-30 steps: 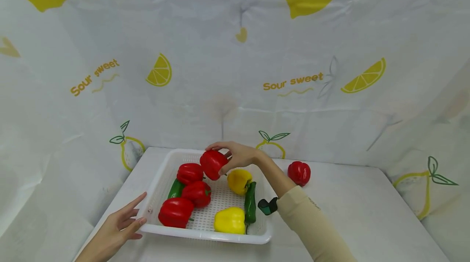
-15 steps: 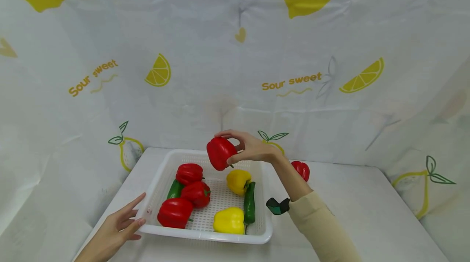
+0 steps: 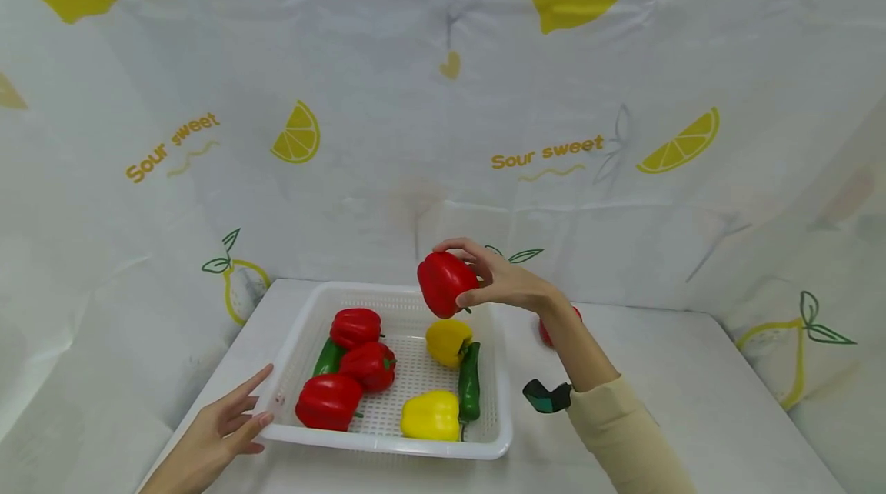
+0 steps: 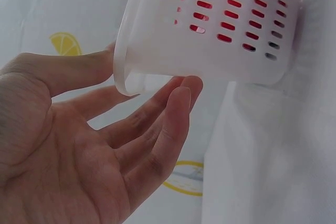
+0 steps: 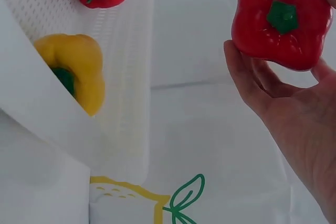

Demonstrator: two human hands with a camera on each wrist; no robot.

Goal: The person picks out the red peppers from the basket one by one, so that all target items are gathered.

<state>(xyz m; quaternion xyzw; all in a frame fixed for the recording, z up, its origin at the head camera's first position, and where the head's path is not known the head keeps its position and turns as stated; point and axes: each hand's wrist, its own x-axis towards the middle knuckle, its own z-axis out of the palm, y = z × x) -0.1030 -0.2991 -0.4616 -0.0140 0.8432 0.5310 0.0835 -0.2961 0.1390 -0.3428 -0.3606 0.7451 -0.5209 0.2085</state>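
My right hand [image 3: 508,284] grips a glossy red bell pepper [image 5: 281,17], thumb and fingers around its sides. This pepper is held above the back right of a white perforated basket [image 3: 388,444], its green stem facing the right wrist camera. At the basket's front left corner, my left hand [image 3: 218,432] rests against the rim with relaxed, spread fingers. The thumb [image 4: 86,69] touches the rim there. Inside the basket lie several red bell peppers [image 3: 328,402], a yellow bell pepper [image 3: 431,415] in front, another yellow pepper [image 3: 446,342] behind it, and two long green peppers [image 3: 469,382].
Another red bell pepper [image 3: 547,332] sits on the white table [image 3: 692,386] to the right, partly hidden behind the right forearm. A dark band [image 3: 547,396] shows beside the right sleeve. White lemon-printed sheeting [image 3: 388,194] hangs behind and around the table.
My right hand has lifted the red bell pepper up out of the basket and carried it rightward. The left hand has stayed at the basket's corner, and the basket has not moved.
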